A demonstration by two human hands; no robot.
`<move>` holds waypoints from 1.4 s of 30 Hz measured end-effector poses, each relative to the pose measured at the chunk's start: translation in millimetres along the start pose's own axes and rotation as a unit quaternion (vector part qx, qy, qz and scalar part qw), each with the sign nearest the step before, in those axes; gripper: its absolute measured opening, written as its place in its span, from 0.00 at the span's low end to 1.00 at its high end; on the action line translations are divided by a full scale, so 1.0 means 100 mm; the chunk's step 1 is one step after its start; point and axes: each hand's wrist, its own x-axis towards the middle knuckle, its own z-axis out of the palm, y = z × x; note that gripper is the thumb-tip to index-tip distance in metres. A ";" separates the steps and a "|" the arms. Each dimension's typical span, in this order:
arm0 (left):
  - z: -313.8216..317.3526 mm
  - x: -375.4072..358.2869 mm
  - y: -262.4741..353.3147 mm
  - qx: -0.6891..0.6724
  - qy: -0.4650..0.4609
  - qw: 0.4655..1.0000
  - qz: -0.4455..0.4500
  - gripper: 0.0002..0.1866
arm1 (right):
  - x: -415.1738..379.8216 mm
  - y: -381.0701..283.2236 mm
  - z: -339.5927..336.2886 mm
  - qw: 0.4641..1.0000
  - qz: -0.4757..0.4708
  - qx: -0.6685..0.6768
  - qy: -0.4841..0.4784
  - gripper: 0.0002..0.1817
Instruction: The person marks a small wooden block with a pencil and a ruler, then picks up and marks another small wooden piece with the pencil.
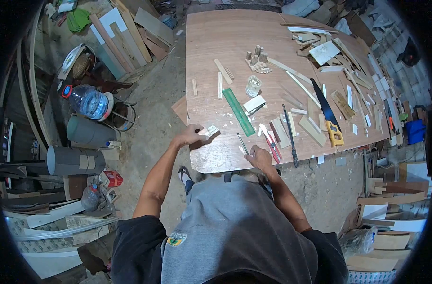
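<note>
A brown wooden table (211, 28) with a worn, chalky near corner stands on a dusty concrete floor (152, 106) in a cluttered workshop. From the table's middle, the left hand (190, 136) is at eight o'clock, thumb and fingers pinching a small pale wood block (211, 130) just above or on the tabletop; I cannot tell which. The right hand (261, 159), near half past six, has curled fingers at the lower end of one pencil (243, 143); I cannot tell whether they grip it.

One green ruler (238, 111) lies at eight o'clock, one glass jar (253, 86) stands at nine, and one yellow-handled saw (335, 135) lies at four. Wood scraps (325, 52), too many to count, heap toward two. Off the table toward nine are one big water bottle (88, 103) and two grey cylinders (85, 130). Marks on a red box (111, 179) beyond eight are too small to read.
</note>
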 end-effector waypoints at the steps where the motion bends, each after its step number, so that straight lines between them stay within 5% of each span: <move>1: 0.02 -0.02 0.02 0.065 0.039 0.997 0.015 0.22 | -0.01 -0.01 0.00 1.000 0.005 0.000 0.000 0.23; 5: 0.02 0.14 -0.22 0.327 0.138 0.928 0.116 0.23 | -0.02 -0.02 0.00 1.000 0.005 0.012 0.012 0.23; 8: 0.02 0.16 -0.22 0.401 0.138 0.898 0.119 0.26 | 0.00 0.02 0.02 1.000 0.011 0.010 0.009 0.23; 17: 0.16 0.04 0.22 0.396 0.147 0.893 0.157 0.29 | 0.04 0.05 0.00 0.999 0.013 0.032 0.000 0.22; 42: 0.17 0.23 0.08 0.387 0.143 0.896 0.164 0.25 | 0.05 0.06 -0.01 0.999 0.013 0.044 -0.005 0.23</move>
